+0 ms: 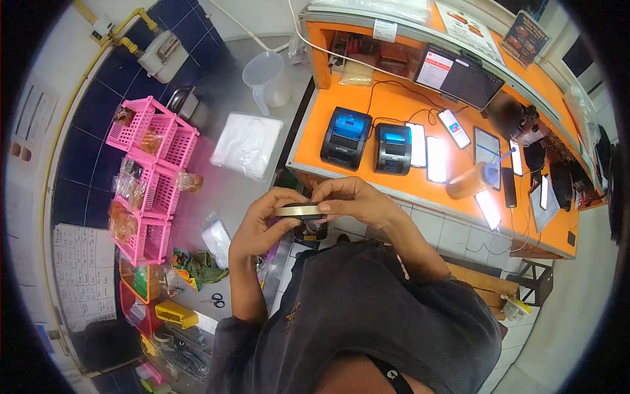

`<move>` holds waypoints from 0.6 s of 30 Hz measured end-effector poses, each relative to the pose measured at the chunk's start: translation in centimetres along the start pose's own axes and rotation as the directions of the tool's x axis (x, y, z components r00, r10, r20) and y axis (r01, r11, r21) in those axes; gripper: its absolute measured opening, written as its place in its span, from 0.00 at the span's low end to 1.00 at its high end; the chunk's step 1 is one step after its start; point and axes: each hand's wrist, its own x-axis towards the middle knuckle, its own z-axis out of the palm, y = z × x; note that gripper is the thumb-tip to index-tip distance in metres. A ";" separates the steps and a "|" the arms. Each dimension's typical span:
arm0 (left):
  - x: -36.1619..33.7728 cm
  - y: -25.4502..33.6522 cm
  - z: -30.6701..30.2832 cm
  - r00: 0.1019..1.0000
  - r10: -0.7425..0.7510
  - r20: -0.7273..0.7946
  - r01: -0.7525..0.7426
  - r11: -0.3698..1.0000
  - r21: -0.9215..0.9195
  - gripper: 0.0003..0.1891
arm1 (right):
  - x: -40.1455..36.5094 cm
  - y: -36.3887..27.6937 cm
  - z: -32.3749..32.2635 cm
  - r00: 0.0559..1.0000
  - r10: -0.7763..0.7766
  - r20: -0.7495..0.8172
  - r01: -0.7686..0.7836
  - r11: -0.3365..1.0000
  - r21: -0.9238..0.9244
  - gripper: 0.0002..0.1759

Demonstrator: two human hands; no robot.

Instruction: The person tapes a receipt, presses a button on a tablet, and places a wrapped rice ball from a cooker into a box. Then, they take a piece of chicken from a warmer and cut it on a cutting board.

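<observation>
In front of my chest, both hands hold a flat roll of tape (297, 211), seen edge-on with a pale yellowish band and dark parts above and below it. My left hand (257, 222) pinches its left end between thumb and fingers. The fingers of my right hand (354, 202) are closed on its right end and upper side. Both hands are above the gap between the steel counter and the orange desk. Part of the roll is hidden behind my fingers.
On the steel counter (231, 79) are a stack of clear plastic bags (247, 146), a measuring jug (266, 82), pink baskets (154, 174) and scissors (214, 301). The orange desk (314, 141) bears two receipt printers (346, 138), several phones, a tablet and a tumbler (469, 182).
</observation>
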 end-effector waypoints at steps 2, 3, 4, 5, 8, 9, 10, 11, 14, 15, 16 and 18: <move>0.0 0.0 -0.2 1.000 0.009 0.011 -0.010 1.000 0.021 0.19 | 0.1 0.2 -0.2 1.000 0.008 0.002 -0.008 1.000 0.002 0.10; 0.0 -0.1 -0.2 1.000 0.009 0.012 -0.009 1.000 0.022 0.19 | 0.1 0.4 -0.4 1.000 0.019 0.004 -0.019 1.000 0.002 0.10; 0.0 -0.1 -0.2 1.000 0.016 0.021 -0.016 0.999 0.045 0.19 | 0.2 0.6 -0.5 1.000 0.019 0.004 -0.019 1.000 0.002 0.10; 0.0 -0.1 -0.2 0.999 0.022 0.029 -0.024 0.997 0.068 0.19 | 0.2 0.8 -0.5 1.000 0.005 0.002 -0.005 1.000 0.024 0.09; 0.2 0.5 -0.1 0.999 0.020 0.047 -0.028 0.986 0.162 0.18 | 0.3 1.4 -0.6 0.999 -0.032 0.003 0.032 0.998 0.052 0.08; 0.2 0.6 0.0 0.999 0.020 0.049 -0.028 0.987 0.161 0.18 | 0.3 1.6 -0.7 0.998 -0.055 0.003 0.054 0.997 0.058 0.08; 0.2 0.7 0.2 0.999 0.028 0.040 -0.035 0.983 0.178 0.18 | 0.3 1.8 -0.8 0.998 -0.055 0.002 0.055 0.997 0.059 0.08; 0.3 0.7 0.3 0.999 0.036 0.032 -0.042 0.980 0.195 0.17 | 0.4 2.1 -0.9 0.998 -0.068 0.004 0.067 0.991 0.119 0.08; 0.3 0.6 0.9 0.999 0.048 -0.015 -0.045 0.990 0.134 0.17 | 0.3 2.5 -1.0 0.997 -0.073 0.002 0.071 0.977 0.203 0.08; 0.4 0.5 1.0 0.999 0.048 -0.013 -0.046 0.990 0.133 0.17 | 0.3 2.5 -1.0 0.998 -0.065 -0.002 0.063 0.972 0.224 0.08; 0.5 0.3 1.0 0.997 0.069 -0.014 -0.066 0.986 0.152 0.16 | 0.2 2.5 -0.9 0.998 -0.065 -0.005 0.065 0.972 0.225 0.08; 0.5 -0.1 1.2 0.996 0.091 -0.014 -0.088 0.982 0.170 0.16 | 0.2 2.4 -0.7 0.997 -0.055 -0.050 0.065 0.973 0.220 0.08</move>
